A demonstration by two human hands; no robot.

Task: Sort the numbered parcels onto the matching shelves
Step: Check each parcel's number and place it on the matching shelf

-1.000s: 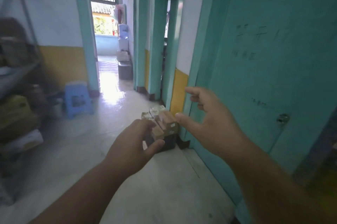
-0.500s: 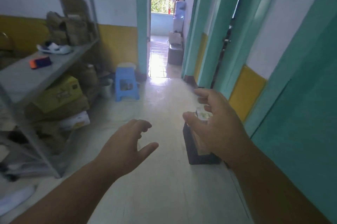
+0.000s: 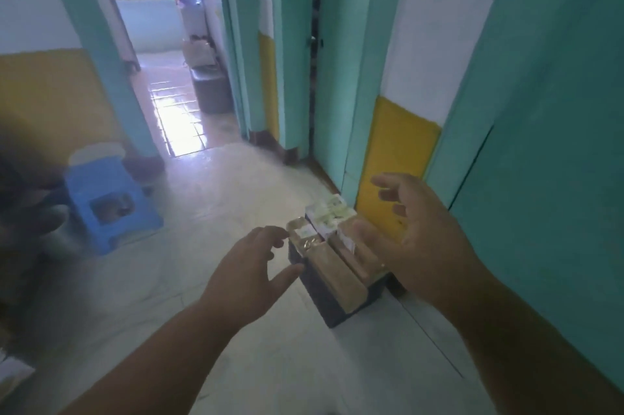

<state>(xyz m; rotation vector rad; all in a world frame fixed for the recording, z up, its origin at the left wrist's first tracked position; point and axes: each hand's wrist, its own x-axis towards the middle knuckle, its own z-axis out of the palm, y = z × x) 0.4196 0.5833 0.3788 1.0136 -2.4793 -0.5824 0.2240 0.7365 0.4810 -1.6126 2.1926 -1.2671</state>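
Both hands reach forward over a pale floor [image 3: 256, 364] in a corridor with teal doors and yellow-and-white walls. The left hand [image 3: 248, 274] is spread, its fingers loosely apart and its thumb pointing toward the parcels [image 3: 332, 245]; it holds nothing, and its fingertips lie just beside the left edge of the stack, though whether they touch it is unclear. The right hand [image 3: 417, 239] is also spread, fingers relaxed and slightly bent, palm turned toward the stack; it hovers just to the right of the parcels and partly in front of them, gripping nothing.

The parcels sit on a dark box [image 3: 332, 305] that stands on the floor close to the right-hand wall, beside a yellow wall panel [image 3: 395, 158]. Several are brown cardboard cartons lying side by side; one behind them is white with a greenish label. Small white labels show on the tops, but any numbers are too blurred to read.

To the left stands a blue stool [image 3: 113, 208], well apart from the stack. Further down the corridor a grey bin [image 3: 212, 90] stands by an open doorway, with a water dispenser [image 3: 190, 6] behind it. The far left edge is dark and blurred.
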